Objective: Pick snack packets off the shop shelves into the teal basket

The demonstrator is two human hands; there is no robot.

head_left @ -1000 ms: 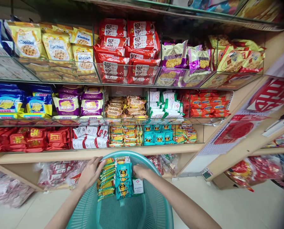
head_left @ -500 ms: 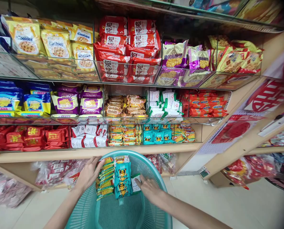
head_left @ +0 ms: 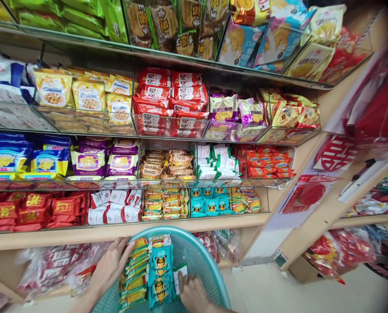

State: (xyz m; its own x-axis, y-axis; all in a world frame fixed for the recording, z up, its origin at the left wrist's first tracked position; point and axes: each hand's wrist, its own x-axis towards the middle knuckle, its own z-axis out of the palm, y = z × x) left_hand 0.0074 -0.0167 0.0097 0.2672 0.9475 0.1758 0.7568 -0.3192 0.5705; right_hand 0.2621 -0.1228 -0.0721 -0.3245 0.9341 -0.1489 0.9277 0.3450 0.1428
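A teal plastic basket [head_left: 218, 270] stands below the shelves. At its left rim is my left hand [head_left: 111, 265], closed over the edge with the thumb on the inner side, beside a column of yellow-and-green snack packets [head_left: 135, 274]. A column of teal packets [head_left: 161, 271] with black-and-yellow emblems lies next to them. My right hand [head_left: 194, 292] is inside the basket, fingers curled and touching a small white-and-green packet [head_left: 178, 278] right of the teal ones. The hand partly covers that packet.
Glass-fronted shelves hold teal packets [head_left: 209, 204], yellow packets [head_left: 164, 204], white-and-green packets [head_left: 218, 163] and red packets [head_left: 34, 208]. A wooden ledge [head_left: 83, 237] runs just behind the basket. Plastic-wrapped goods [head_left: 60, 265] sit underneath. A cardboard box [head_left: 306, 269] stands at right.
The view has tilted upward, bringing a higher shelf into the picture. My right hand remains at the white-and-green packet, with its fingers more curled. My left hand stays at the rim.
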